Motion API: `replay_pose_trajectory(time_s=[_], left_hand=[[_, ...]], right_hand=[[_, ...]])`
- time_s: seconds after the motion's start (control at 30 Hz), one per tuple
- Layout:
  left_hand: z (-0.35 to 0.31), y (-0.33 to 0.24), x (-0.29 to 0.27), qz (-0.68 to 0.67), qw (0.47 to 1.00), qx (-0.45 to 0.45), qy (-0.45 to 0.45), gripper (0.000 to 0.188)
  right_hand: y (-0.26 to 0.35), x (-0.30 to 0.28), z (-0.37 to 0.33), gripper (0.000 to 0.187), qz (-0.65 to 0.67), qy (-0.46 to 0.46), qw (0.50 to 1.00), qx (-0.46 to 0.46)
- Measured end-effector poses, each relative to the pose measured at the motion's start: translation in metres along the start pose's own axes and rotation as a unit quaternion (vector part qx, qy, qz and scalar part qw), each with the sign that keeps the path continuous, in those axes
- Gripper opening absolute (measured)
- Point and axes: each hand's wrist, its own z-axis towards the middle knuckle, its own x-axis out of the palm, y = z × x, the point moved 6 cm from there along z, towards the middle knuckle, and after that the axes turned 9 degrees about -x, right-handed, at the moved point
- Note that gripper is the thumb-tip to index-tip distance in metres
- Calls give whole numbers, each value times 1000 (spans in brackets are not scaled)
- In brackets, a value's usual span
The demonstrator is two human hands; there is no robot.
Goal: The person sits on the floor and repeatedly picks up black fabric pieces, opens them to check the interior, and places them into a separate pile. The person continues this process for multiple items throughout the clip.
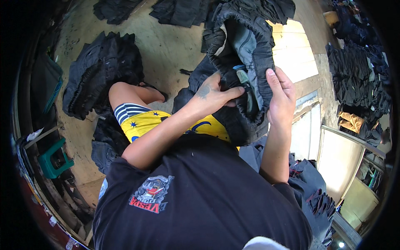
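The only legible lettering is showing in a print (152, 193) on the person's black T-shirt (225, 196), toward the shirt's left side, inward of the sleeve. Large red capitals are slanting along the print's lower edge, and smaller pale capitals are standing just above them, beneath grey and red artwork. A pale blue patch (103, 188) is sitting at the left sleeve's edge, showing nothing readable.

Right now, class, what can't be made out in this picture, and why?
In the head view:
Left hand: some fingertips, hidden by the dark garment.
Upper-left clothes: cut off by the top edge.
Far-right clothes: many separate pieces, too small and dim.
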Motion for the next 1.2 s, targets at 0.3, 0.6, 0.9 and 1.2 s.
replay_pose_trajectory(time_s=[0.3, 0.6, 0.9, 1.2], left_hand=[[6, 14, -4, 41, 998, 43, 23, 43], [-16, -8, -42, -337, 938, 12, -74, 37], [-124, -242, -220, 88, 888, 344, -291, 41], [-241, -314, -346, 600, 582, 345, -427, 44]], right_hand=[[-6, -25, -8, 34, 5, -109, 994, -31], [20, 84, -47, 34, -222, 295, 922, -117], [33, 91, -39, 32, -215, 280, 914, -198], [-14, 55, -39, 28, -290, 256, 915, -112]])
